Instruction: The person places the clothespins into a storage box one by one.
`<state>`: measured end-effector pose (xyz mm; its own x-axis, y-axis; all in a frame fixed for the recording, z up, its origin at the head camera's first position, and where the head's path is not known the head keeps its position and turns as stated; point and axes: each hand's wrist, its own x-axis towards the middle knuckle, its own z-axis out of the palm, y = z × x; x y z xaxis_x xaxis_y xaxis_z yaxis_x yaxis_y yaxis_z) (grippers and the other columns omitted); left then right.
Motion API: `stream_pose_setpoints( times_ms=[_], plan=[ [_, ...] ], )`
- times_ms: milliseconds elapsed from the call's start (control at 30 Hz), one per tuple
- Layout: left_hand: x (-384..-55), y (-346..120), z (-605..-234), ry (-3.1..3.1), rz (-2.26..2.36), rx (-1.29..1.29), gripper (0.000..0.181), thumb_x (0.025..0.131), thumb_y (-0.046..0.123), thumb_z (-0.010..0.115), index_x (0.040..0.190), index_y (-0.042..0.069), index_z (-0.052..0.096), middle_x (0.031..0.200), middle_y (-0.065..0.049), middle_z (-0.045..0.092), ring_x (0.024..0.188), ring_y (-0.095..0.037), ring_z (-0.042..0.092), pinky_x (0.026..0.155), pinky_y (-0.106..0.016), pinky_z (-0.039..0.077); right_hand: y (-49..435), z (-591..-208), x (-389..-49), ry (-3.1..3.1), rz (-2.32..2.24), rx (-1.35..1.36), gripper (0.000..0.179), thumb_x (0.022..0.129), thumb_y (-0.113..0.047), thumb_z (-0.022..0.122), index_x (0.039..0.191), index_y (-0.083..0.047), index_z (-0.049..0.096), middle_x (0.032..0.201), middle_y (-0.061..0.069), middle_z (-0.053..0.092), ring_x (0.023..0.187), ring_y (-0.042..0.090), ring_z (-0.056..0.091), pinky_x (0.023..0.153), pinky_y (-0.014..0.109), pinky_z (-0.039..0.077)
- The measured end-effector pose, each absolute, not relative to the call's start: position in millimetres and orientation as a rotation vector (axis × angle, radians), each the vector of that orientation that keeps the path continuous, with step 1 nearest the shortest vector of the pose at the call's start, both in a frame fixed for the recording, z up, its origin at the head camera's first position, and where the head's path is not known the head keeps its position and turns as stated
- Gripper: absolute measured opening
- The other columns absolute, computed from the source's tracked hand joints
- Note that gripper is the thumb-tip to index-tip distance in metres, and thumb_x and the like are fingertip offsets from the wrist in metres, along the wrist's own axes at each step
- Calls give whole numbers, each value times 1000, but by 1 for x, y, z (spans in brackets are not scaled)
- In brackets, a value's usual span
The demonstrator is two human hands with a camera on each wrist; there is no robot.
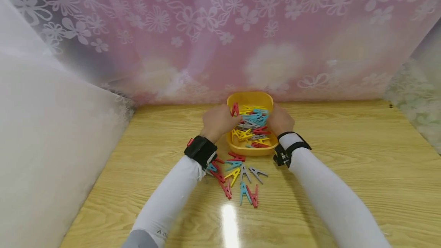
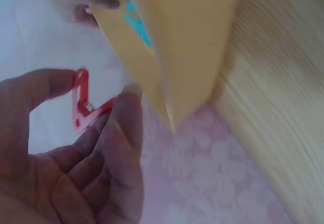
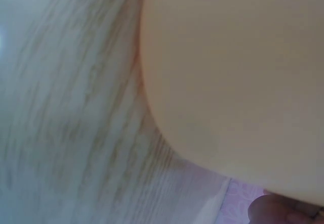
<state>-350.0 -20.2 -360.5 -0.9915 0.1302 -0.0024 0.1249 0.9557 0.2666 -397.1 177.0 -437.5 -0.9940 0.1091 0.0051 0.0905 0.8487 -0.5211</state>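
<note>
Pink flower-patterned backdrop [image 1: 213, 41] behind a wood-grain tabletop [image 1: 351, 156] with a bright glare streak [image 1: 229, 225].

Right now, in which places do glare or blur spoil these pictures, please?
Head view: white glare on the table, nearer the viewer than the loose clothespins; left wrist view: basket looks soft; right wrist view: basket and table badly blurred.

yellow basket [image 1: 253, 151], red, blue, yellow and grey clothespins [image 1: 257, 117], pink white-flowered cloth [image 1: 206, 30], pale wood-grained table [image 1: 344, 144], white sleeves [image 1: 334, 190]
</note>
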Motion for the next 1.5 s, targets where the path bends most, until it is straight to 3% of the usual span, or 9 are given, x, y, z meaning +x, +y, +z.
stream_pose_setpoints(
  times_ms=[233, 367, 667, 933, 1500],
  plan=[
    [-353, -12, -366, 3140, 542, 256, 43, 93, 53, 52, 102, 11, 58, 71, -2, 54, 56, -18, 51, 49, -32, 38, 168, -437, -396, -2999, 836, -151, 33, 92, -11, 54, 123, -2, 49, 108, 21, 63, 94, 38, 61, 78, 56, 49],
    [-353, -29, -370, 3164, 607, 200, 39, 94, 47, 52, 109, 12, 59, 72, -2, 56, 56, -19, 52, 48, -32, 37, 167, -433, -397, -3022, 823, -153, 34, 92, -12, 54, 124, -2, 47, 109, 21, 62, 94, 38, 61, 78, 56, 49],
    [-345, -73, -381, 3123, 561, 69, 32, 91, 41, 57, 77, 11, 56, 64, -1, 45, 56, -18, 46, 48, -30, 29, 175, -431, -400, -3049, 787, -186, 40, 90, -12, 55, 126, 0, 43, 107, 22, 61, 91, 38, 61, 75, 55, 50],
    [-328, -109, -393, 2958, 462, -90, 45, 91, 41, 58, 58, 14, 44, 52, 2, 28, 44, -14, 27, 44, -29, 18, 179, -430, -398, -3050, 800, -182, 36, 92, -11, 55, 123, 2, 43, 106, 23, 60, 91, 39, 60, 76, 56, 49],
    [-294, -119, -411, 2848, 270, -172, 51, 85, 58, 59, 62, 14, 50, 55, 1, 39, 48, -16, 43, 47, -31, 30, 177, -434, -394, -3027, 824, -150, 33, 92, -11, 54, 121, 3, 45, 108, 25, 60, 94, 41, 59, 80, 58, 47]
  ],
)
